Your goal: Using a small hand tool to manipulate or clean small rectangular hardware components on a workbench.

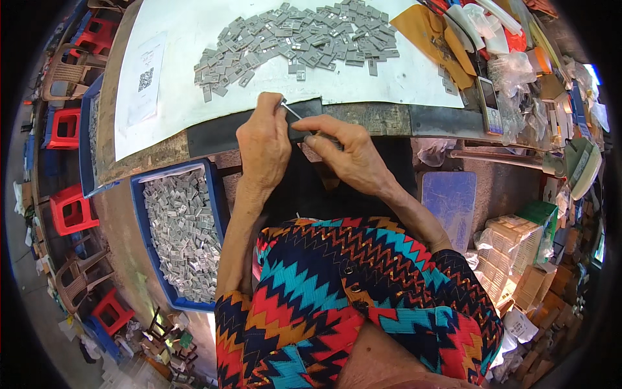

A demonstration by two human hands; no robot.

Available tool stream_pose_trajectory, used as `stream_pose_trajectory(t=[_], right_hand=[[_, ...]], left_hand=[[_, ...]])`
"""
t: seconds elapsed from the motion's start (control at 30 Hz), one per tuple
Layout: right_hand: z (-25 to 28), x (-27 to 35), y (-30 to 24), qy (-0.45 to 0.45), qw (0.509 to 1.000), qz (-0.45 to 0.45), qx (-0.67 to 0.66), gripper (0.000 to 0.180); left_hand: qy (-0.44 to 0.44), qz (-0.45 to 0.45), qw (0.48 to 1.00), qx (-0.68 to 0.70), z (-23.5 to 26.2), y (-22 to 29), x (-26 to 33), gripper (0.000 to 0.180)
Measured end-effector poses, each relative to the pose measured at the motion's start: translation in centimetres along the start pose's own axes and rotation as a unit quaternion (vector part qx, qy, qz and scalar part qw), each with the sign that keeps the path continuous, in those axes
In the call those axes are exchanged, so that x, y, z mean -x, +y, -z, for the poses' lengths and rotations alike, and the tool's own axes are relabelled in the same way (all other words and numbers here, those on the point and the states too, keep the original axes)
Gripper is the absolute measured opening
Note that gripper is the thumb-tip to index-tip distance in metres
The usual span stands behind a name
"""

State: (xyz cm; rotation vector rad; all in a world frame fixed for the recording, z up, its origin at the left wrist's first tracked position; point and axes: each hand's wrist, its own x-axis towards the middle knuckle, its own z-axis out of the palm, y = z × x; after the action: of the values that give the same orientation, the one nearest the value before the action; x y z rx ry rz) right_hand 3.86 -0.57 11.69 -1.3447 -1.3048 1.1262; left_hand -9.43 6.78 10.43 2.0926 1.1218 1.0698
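The left hand (264, 144) is closed in a pinch grip on a thin metal pin (291, 111), thumb and forefinger clamped near its lower end so that the point slants up and to the left. The right hand (343, 150) is clenched around a small grey part (310, 137), held just beside the pin, the fingertips of both hands nearly meeting; most of the part is covered by the fingers.

Both hands work at the near edge of the worktop (382, 120), over a dark strip (220, 133) running along that edge, which appears to serve as a steadying rest.

A white sheet (188, 39) carries a loose heap of grey parts (298, 40), spread flat and within arm's reach, probably for picking singly. A blue tray (137, 194) below the worktop, to the person's left, is filled with similar grey pieces (181, 233), sitting low enough for items to be dropped in. A blue lid (449, 200) lies to the right.
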Motion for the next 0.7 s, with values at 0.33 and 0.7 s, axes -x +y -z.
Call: stream_pose_trajectory(t=[0.33, 0.7], right_hand=[[1.0, 0.8, -0.1, -0.095, 0.988, -0.098, -0.075, 0.033], [1.5, 1.6, 1.3, -0.087, 0.996, -0.010, 0.011, 0.030]], left_hand=[[-0.029, 0.287, 0.785, 0.548, 5.5, -2.8, -2.8, 0.015], [-0.077, 0.053, 0.980, -0.178, 3.5, -6.1, -6.2, 0.018]])
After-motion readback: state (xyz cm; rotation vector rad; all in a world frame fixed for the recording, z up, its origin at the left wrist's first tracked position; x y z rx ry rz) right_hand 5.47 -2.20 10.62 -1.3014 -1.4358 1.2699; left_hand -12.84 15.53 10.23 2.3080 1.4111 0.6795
